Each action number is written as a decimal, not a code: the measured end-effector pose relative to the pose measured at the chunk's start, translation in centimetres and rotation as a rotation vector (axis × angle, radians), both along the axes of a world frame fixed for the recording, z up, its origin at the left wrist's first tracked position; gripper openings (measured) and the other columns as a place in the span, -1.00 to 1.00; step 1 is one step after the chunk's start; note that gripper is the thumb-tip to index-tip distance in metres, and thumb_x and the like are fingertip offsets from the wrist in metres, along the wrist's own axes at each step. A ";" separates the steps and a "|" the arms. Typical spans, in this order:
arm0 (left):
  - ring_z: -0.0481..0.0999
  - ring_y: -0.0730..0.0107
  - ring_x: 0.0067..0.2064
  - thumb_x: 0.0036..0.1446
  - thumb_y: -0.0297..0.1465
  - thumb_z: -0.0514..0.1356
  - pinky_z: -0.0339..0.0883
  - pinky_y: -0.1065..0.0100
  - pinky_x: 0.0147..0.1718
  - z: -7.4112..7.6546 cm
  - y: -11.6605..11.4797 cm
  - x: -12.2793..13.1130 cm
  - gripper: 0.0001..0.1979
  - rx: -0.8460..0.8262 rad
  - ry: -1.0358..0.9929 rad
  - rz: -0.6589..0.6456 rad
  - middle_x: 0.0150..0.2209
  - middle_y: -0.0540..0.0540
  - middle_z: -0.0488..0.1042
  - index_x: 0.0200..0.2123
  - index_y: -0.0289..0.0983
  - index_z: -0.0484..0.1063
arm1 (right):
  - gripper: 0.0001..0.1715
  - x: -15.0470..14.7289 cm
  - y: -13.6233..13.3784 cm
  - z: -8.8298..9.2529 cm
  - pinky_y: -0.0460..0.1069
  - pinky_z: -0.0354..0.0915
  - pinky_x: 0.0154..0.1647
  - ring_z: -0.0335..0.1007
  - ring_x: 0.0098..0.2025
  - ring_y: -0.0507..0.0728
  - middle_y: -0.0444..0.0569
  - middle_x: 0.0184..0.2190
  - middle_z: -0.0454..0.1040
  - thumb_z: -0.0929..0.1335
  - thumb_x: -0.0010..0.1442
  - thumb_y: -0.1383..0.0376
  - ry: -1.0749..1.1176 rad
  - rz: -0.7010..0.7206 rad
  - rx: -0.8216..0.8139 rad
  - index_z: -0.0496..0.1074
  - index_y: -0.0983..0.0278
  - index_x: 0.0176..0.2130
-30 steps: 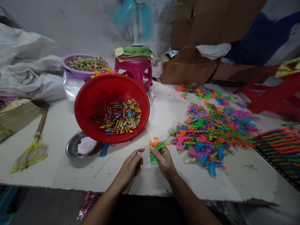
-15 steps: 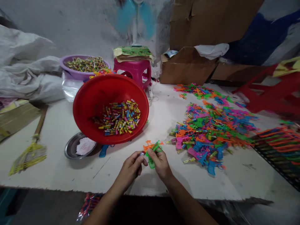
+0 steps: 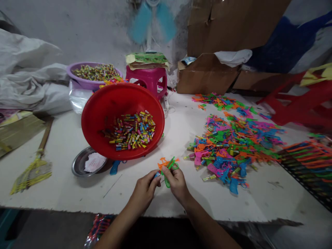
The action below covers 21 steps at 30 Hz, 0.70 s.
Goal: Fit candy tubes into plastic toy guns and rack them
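My right hand is closed round a small green plastic toy gun, held just above the white table near its front edge. My left hand pinches a small tube-shaped piece and presses it against the green toy. An orange toy gun lies on the table just behind both hands. A tilted red basin with several small coloured tubes stands behind the hands to the left. A heap of coloured plastic toy guns is spread to the right.
A metal dish with paper sits under the red basin's edge, a blue toy beside it. A purple basin, pink stool and cardboard boxes stand at the back. A straw broom lies left; a dark rack is at right.
My left hand has moved right and brought its small piece up against the green toy. My right hand has tilted the toy more upright.
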<state>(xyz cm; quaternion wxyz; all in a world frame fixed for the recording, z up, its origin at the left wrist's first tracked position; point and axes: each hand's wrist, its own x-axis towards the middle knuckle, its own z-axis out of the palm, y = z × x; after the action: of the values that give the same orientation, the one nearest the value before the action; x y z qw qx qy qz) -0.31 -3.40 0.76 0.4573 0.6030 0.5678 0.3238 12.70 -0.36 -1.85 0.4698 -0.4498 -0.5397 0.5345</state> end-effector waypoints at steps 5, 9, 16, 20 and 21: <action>0.32 0.49 -0.50 0.12 -0.29 -0.01 0.18 0.47 -0.44 0.2 -0.4 1.2 -0.75 0.049 -0.045 -0.081 -0.56 0.02 0.34 -0.32 -0.27 0.41 | -0.64 -1.0 -0.7 0.2 -0.11 0.17 -0.51 0.15 -0.56 -0.02 -0.17 -0.62 0.21 0.25 0.11 0.09 0.042 -0.103 -0.018 0.24 0.29 -0.54; 0.39 0.47 -0.51 0.07 -0.24 0.04 0.23 0.47 -0.56 -1.1 1.0 0.8 -0.70 -0.292 -0.382 -0.026 -0.43 -0.08 0.44 -0.25 -0.32 0.40 | -0.60 2.6 1.2 0.2 -0.08 0.19 -0.53 0.21 -0.55 0.03 -0.14 -0.63 0.27 0.24 0.05 0.01 -0.152 -0.070 -0.047 0.29 0.29 -0.52; 0.53 0.26 -0.32 0.12 -0.27 0.01 0.42 0.31 -0.36 -4.2 6.2 -5.5 -0.69 -0.599 -1.018 0.626 -0.29 -0.31 0.49 -0.28 -0.43 0.33 | -0.46 12.2 7.0 0.3 0.17 0.17 -0.13 0.24 -0.13 0.32 0.25 -0.24 0.37 0.26 0.04 0.08 -1.162 -0.677 0.203 0.35 0.44 -0.12; 0.52 0.31 -0.49 0.13 -0.33 0.00 0.43 0.36 -0.52 -4.1 7.5 -5.9 -0.72 -0.607 -0.947 0.767 -0.48 -0.26 0.49 -0.26 -0.47 0.30 | -0.60 7.3 8.9 -1.2 0.06 0.08 0.03 0.20 -0.03 0.19 0.15 -0.11 0.35 0.22 0.11 0.22 -1.154 -0.232 0.403 0.37 0.36 -0.10; 0.51 0.35 -0.53 0.14 -0.35 0.00 0.41 0.40 -0.56 -3.7 7.6 -5.8 -0.75 -0.586 -0.919 0.785 -0.52 -0.23 0.49 -0.26 -0.46 0.30 | -0.58 5.6 9.6 -1.6 0.05 0.04 0.06 0.15 0.02 0.19 0.14 -0.04 0.31 0.23 0.10 0.24 -1.160 -0.137 0.400 0.35 0.34 -0.06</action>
<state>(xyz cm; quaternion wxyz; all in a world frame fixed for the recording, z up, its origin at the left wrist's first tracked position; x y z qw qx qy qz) -6.10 4.20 -2.90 0.6457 0.0035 0.5570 0.5222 18.28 9.23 -3.49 0.2084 -0.6041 -0.7669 0.0597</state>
